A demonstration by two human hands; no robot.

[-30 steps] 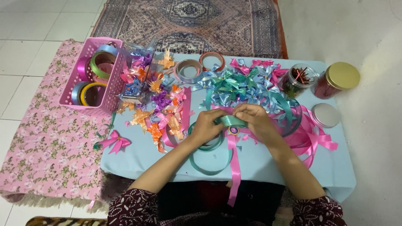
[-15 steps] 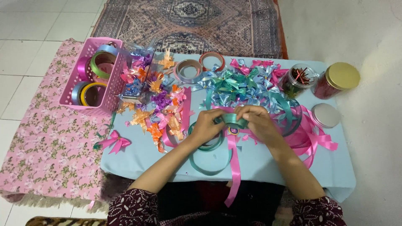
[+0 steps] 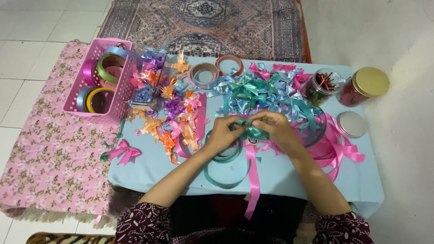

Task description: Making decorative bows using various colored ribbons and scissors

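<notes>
Since the earlier frame almost nothing has shifted: both hands stay together over the low table draped in light blue cloth. The left hand and right hand pinch a small folded teal ribbon bow between closed fingertips, apparently to keep its loops from springing open. A long pink ribbon strip hangs below.

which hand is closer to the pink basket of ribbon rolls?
Left. The left hand is at table centre, right of the pink basket. The right hand is farther right, beyond the teal ribbon both pinch.
</notes>
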